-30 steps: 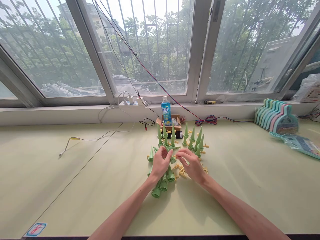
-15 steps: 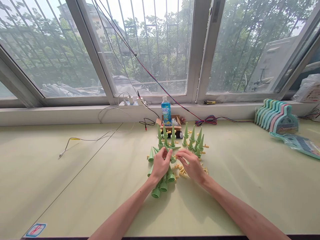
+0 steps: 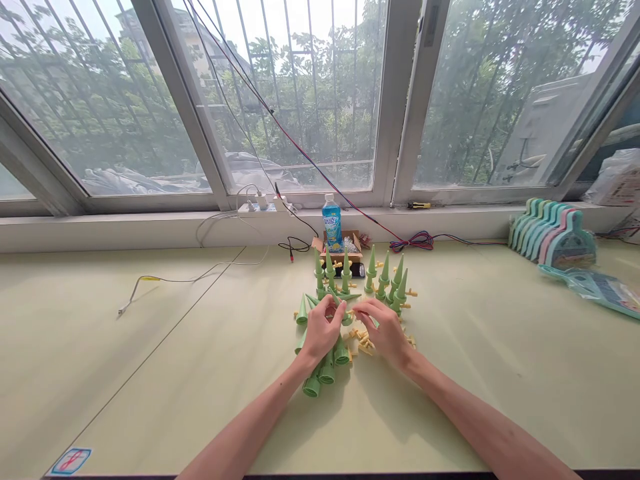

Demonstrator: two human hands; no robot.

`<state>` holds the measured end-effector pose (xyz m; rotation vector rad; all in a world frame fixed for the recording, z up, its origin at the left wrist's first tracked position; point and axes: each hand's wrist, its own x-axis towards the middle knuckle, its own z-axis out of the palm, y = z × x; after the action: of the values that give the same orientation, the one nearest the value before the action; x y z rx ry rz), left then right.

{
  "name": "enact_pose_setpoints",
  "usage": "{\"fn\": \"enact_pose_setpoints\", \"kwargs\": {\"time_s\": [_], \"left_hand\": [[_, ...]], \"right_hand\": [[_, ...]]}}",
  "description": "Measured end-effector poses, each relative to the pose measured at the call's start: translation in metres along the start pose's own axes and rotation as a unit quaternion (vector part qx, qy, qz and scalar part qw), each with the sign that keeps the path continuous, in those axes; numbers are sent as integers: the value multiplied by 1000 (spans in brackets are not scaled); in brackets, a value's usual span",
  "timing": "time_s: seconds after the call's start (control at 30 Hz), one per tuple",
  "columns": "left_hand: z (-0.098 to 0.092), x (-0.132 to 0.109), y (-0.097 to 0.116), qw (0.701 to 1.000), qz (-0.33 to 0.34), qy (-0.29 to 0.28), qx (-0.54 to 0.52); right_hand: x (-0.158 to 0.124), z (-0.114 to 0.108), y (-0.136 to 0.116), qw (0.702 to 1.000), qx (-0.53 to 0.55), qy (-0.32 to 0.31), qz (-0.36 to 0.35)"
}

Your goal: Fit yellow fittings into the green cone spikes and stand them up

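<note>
My left hand is closed around a green plastic watering spike; its wide end shows at the fingertips and the rest is mostly covered. Close on the right, my right hand pinches a small yellow valve against the side of that spike. How far the valve sits in the spike I cannot tell. Loose yellow valves lie in a pile below the right fingers. Several green spikes rest on their sides under and in front of my left wrist. Others, fitted with yellow valves, stand point-up behind both hands, such as the upright spikes.
A blue bottle stands in an open cardboard box behind the spikes, with a dark phone before it. A white cable crosses the table's left side. Packed dustpan-like items stand at the right. Bundled wires lie near the sill.
Both hands keep nearly the same place and grip. The right fingers have shifted very slightly at the yellow valve; nothing else visibly differs.
</note>
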<state>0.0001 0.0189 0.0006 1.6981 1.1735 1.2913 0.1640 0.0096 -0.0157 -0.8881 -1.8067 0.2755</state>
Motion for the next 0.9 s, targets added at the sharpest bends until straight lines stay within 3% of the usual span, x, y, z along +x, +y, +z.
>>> {"fn": "enact_pose_setpoints", "kwargs": {"time_s": [0.9], "left_hand": [[1,-3,-5,996,86,-11,17]], "right_hand": [[-1,0,1,996,35,10,76]]}}
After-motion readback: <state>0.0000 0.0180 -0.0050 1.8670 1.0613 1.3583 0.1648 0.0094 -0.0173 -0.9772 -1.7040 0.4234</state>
